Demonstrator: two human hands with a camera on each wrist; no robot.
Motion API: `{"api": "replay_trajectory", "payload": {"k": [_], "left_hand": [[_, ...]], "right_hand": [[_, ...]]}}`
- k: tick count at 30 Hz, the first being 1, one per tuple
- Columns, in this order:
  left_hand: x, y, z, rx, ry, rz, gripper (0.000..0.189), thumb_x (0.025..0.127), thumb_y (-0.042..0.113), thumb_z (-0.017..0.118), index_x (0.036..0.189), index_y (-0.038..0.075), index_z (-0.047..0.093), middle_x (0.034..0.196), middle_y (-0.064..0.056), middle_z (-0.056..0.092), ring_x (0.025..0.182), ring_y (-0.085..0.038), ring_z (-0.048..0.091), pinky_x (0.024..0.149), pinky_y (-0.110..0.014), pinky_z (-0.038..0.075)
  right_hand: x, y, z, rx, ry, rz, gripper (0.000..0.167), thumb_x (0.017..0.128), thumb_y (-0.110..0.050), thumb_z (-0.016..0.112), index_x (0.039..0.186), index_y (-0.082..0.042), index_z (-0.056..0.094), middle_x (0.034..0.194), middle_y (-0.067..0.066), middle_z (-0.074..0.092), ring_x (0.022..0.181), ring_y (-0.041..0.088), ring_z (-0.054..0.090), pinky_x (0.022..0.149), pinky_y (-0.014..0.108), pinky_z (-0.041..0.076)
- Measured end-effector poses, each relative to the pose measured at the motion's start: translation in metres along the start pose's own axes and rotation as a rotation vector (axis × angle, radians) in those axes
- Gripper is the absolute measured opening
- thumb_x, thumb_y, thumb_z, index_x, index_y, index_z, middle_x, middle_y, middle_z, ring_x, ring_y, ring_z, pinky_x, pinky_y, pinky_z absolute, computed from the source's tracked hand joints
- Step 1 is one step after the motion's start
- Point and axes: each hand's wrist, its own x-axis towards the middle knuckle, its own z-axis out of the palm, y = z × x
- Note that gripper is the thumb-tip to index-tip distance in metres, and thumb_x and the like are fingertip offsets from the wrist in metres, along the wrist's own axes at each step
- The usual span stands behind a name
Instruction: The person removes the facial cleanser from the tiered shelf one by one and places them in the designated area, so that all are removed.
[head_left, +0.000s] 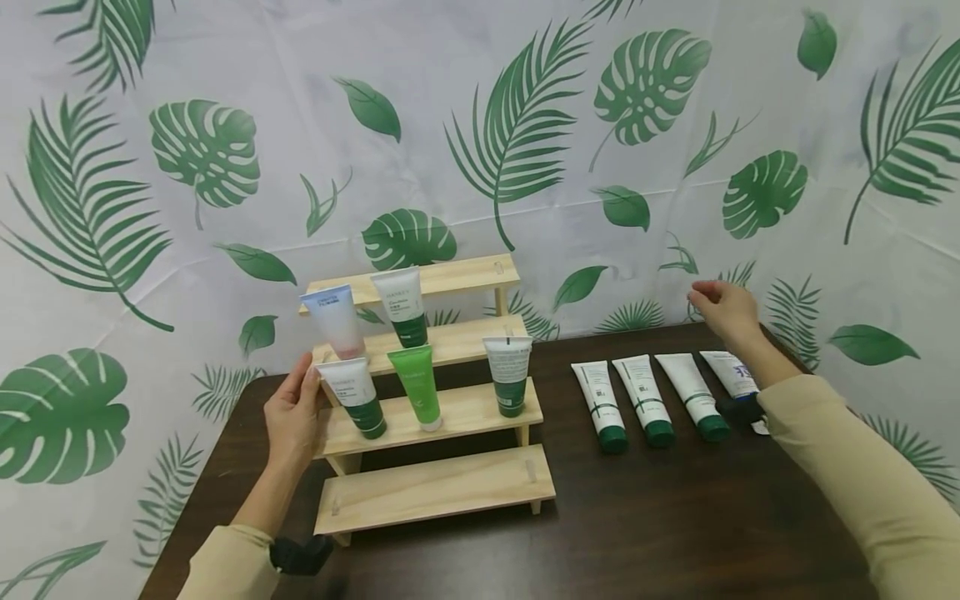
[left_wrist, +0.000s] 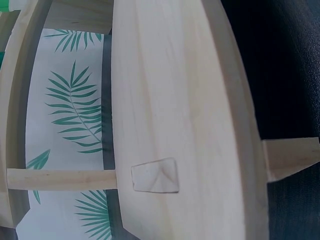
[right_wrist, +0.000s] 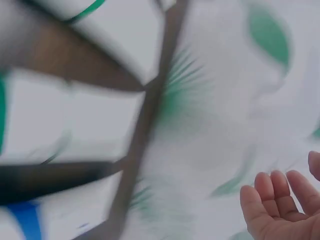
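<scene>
My left hand (head_left: 292, 412) holds the left end of a stepped wooden display stand (head_left: 442, 492), its fingertips at the edge beside the tubes. On the second tier from the top stand a pale blue and pink tube (head_left: 336, 321) and a white-and-green tube (head_left: 402, 304). One tier lower are another white-and-green tube (head_left: 354, 396), a bright green tube (head_left: 417, 385) and a third white-and-green tube (head_left: 511, 375). My right hand (head_left: 727, 312) is raised over the right side of the table, fingers (right_wrist: 285, 197) loosely bent, nothing in them.
Three white tubes with green caps (head_left: 598, 404) lie side by side right of the stand. A white-and-blue tube (head_left: 727, 373) lies beyond them, partly hidden by my right wrist. Behind the dark table (head_left: 637, 525) hangs a leaf-patterned cloth (head_left: 300, 142).
</scene>
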Motion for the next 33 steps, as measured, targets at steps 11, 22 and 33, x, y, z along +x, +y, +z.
{"api": "replay_trajectory", "payload": {"k": [11, 22, 33], "left_hand": [[-0.004, 0.0, -0.002, 0.019, -0.001, 0.007, 0.047, 0.096, 0.016, 0.053, 0.137, -0.004, 0.043, 0.136, -0.02, 0.045, 0.091, 0.01, 0.059, 0.084, -0.011, 0.05], [-0.003, -0.001, -0.003, -0.001, -0.006, 0.024, 0.046, 0.096, 0.015, 0.053, 0.136, -0.006, 0.043, 0.138, -0.026, 0.04, 0.091, 0.011, 0.059, 0.083, -0.01, 0.05], [-0.007, -0.001, -0.003, 0.038, -0.001, 0.02, 0.045, 0.097, 0.017, 0.052, 0.137, -0.003, 0.044, 0.136, -0.024, 0.043, 0.089, 0.012, 0.058, 0.084, -0.011, 0.05]], "right_hand": [[-0.023, -0.122, 0.015, 0.346, -0.156, -0.261, 0.04, 0.098, -0.021, 0.051, 0.128, 0.006, 0.052, 0.118, 0.025, 0.057, 0.086, -0.004, 0.053, 0.073, 0.005, 0.047], [-0.052, -0.203, 0.039, 0.503, -0.324, -0.325, 0.037, 0.096, -0.014, 0.055, 0.128, 0.004, 0.052, 0.12, 0.021, 0.058, 0.098, 0.018, 0.058, 0.079, 0.016, 0.054], [-0.073, -0.252, 0.063, 0.561, -0.443, -0.377, 0.033, 0.093, -0.01, 0.059, 0.124, 0.001, 0.056, 0.107, 0.014, 0.061, 0.094, 0.023, 0.058, 0.077, 0.022, 0.053]]}}
